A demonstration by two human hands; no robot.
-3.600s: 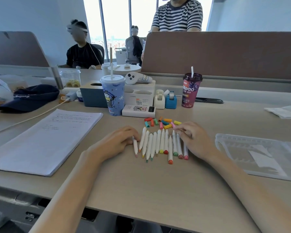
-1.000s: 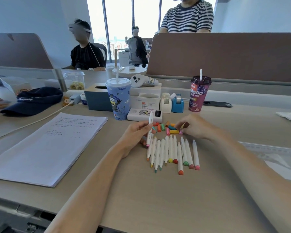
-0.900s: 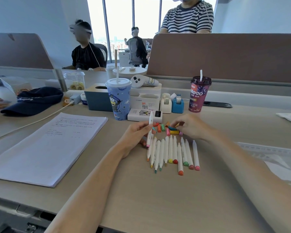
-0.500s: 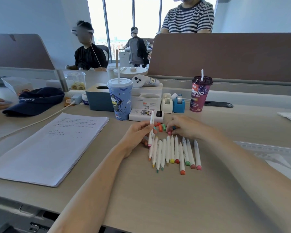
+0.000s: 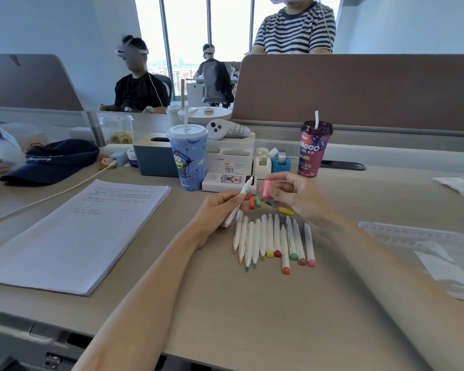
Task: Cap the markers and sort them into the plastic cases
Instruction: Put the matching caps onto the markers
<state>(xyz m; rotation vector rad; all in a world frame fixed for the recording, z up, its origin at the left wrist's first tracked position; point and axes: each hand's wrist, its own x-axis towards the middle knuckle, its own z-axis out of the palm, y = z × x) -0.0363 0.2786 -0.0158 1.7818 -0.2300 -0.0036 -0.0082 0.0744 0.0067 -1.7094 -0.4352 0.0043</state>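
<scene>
Markers (image 5: 270,234) in row, purple Meco cup (image 5: 312,152)

White markers are laid in a row (image 5: 271,238), coloured ends nearest. Behind the row's left end one marker (image 5: 237,203) is held tilted. A pink cap (image 5: 266,189) is held beside it, above loose caps (image 5: 254,202). A clear case (image 5: 426,253) lies right of the row.

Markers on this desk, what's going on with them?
A person is capping markers. The left hand holds one white marker tilted up off the desk, and the right hand pinches a pink cap near its upper end, not yet on. The other markers lie in a row, loose caps piled behind them. The clear plastic case at the right shows no markers inside.
</scene>
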